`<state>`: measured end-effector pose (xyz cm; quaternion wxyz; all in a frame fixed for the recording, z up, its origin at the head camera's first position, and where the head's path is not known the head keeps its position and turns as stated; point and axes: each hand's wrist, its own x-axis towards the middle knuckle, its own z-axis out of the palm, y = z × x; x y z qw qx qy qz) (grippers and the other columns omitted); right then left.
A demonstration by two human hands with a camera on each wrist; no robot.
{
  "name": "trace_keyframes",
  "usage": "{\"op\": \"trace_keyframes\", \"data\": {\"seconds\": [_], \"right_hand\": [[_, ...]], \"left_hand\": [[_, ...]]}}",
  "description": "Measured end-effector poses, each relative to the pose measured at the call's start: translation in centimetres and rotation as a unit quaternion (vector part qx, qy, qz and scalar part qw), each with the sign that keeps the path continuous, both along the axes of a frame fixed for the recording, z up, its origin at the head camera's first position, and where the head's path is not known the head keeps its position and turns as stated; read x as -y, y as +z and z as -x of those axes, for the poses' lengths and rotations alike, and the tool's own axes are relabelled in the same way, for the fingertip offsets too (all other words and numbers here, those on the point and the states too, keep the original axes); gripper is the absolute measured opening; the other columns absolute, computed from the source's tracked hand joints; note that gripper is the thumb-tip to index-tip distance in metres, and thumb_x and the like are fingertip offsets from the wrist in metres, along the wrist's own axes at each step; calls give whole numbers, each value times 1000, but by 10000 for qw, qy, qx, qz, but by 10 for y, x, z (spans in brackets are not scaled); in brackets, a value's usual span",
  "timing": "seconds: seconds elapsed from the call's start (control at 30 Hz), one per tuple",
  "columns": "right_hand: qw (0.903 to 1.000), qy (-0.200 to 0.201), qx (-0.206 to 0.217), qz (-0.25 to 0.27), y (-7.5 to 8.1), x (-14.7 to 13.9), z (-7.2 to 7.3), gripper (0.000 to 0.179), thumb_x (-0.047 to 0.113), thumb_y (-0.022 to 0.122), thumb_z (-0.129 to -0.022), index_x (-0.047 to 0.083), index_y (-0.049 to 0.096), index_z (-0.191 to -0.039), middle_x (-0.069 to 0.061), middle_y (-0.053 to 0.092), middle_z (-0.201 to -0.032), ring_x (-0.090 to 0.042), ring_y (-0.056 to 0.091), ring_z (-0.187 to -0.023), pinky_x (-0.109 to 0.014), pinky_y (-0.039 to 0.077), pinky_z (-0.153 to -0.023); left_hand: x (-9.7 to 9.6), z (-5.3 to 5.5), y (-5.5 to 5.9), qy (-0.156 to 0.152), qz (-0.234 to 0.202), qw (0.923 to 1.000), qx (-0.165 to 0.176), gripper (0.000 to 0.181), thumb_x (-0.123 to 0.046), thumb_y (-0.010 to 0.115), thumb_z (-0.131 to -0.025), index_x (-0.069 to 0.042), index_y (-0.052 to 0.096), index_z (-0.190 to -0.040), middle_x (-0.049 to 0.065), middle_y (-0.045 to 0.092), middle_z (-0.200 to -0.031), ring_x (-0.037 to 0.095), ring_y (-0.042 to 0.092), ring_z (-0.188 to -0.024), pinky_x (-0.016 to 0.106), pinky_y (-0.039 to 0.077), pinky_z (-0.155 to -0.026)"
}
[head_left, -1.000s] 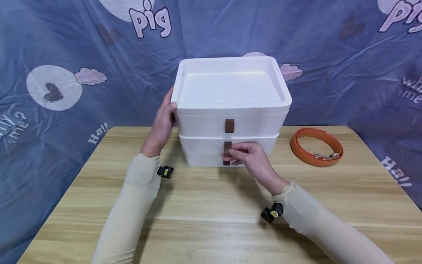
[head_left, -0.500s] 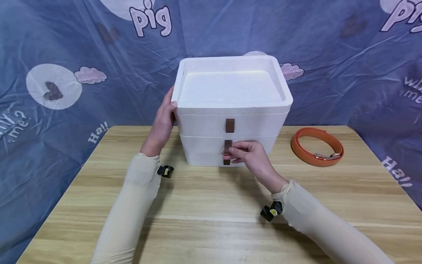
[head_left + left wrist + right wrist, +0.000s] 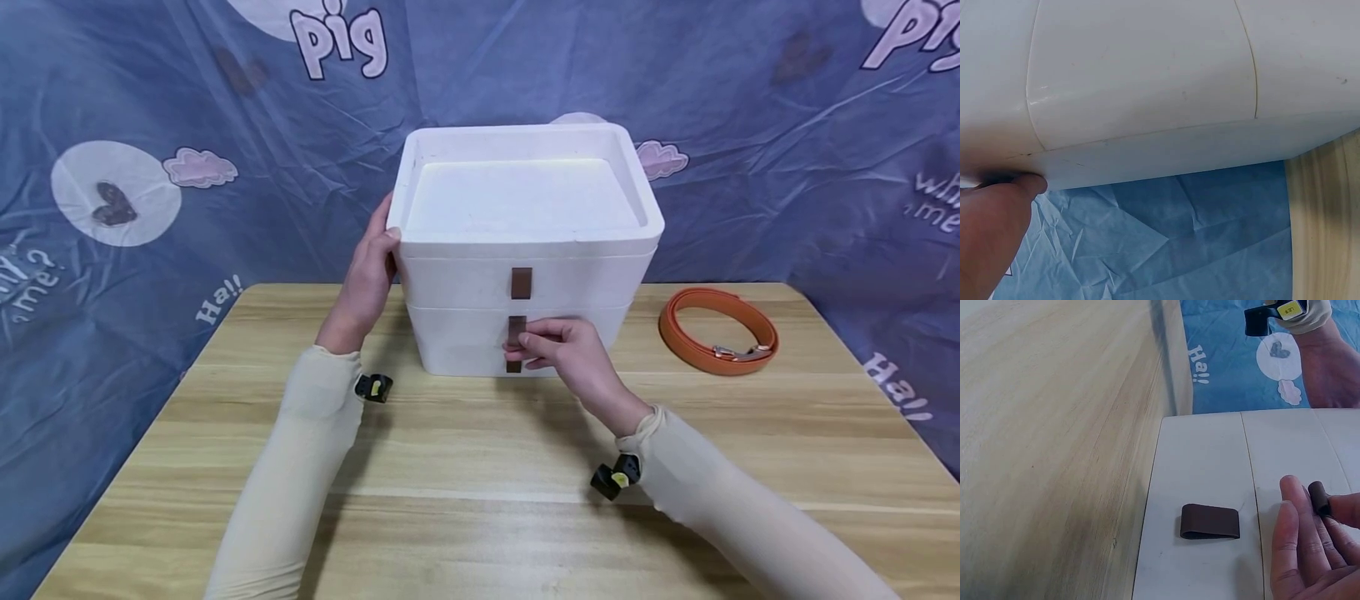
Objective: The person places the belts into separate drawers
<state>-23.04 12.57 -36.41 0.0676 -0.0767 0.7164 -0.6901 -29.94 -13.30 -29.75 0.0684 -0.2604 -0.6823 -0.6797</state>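
Note:
A white two-tier storage box (image 3: 465,287) with a recessed top stands at the back of the table. My left hand (image 3: 369,271) holds its left side near the upper rim, thumb at the front corner; its other fingers are largely hidden. In front of the lower tier, my right hand (image 3: 573,354) pinches a brown pull tab (image 3: 1319,499) between thumb and fingers. Another brown tab, a folded loop (image 3: 1210,522), stands on the lower panel in the right wrist view. One more brown tab (image 3: 521,283) shows on the upper tier in the head view.
A coiled orange strap (image 3: 693,358) with metal clasps lies on the wooden table (image 3: 480,500), right of the box. A blue printed cloth (image 3: 300,167) hangs behind and beside the table. Black wrist cameras (image 3: 617,477) sit at both cuffs.
The light ledge between the two tiers, visible one second ago, has narrowed to a thin seam. Both hands keep their holds; the head view has shifted slightly.

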Motion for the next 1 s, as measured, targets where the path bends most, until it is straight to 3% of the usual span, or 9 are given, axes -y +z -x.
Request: {"op": "trace_keyframes", "data": {"seconds": [0.3, 0.5, 0.67, 0.83, 1.0], "right_hand": [[9987, 173, -19, -487, -3, -4, -4, 26, 8, 58, -98, -13, 63, -113, -22, 70, -101, -34, 68, -94, -52, 51, -81], [9922, 245, 24, -1222, -7, -13, -7, 30, 15, 55, -101, -9, 66, -116, -18, 71, -102, -29, 68, -96, -46, 53, -81], [9876, 321, 263, -1515, -13, -19, -9, 29, 12, 55, -100, -10, 66, -115, -19, 69, -105, -33, 67, -97, -46, 53, -80], [9863, 436, 604, -1470, -18, -20, -10, 30, 10, 53, -100, -13, 63, -117, -24, 66, -112, -36, 66, -100, -43, 54, -78], [9892, 565, 662, -1175, -22, -19, -11, 33, 9, 52, -100, -17, 58, -120, -29, 64, -113, -40, 64, -102, -44, 53, -80]], "left_hand": [[2, 1, 0, -16, 84, 10000, 19, 61, -20, 28, -99, -10, 16, -157, 10, 28, -154, 23, 36, -131, 40, 28, -106], [2, 1, 0, -18, 93, 10000, 22, 61, -21, 28, -99, -9, 16, -157, 8, 25, -156, 22, 33, -134, 39, 26, -108], [2, 1, 1, 7, 113, 9999, 33, 61, -21, 28, -99, -9, 16, -157, 8, 25, -156, 22, 32, -135, 39, 25, -109], [2, 1, 0, 30, 100, 9999, 72, 61, -21, 28, -98, -9, 16, -157, 9, 26, -155, 22, 33, -134, 38, 25, -109], [1, 1, 0, 40, 112, 9999, 43, 61, -22, 28, -98, -9, 16, -157, 9, 26, -155, 23, 33, -133, 39, 26, -109]]}}
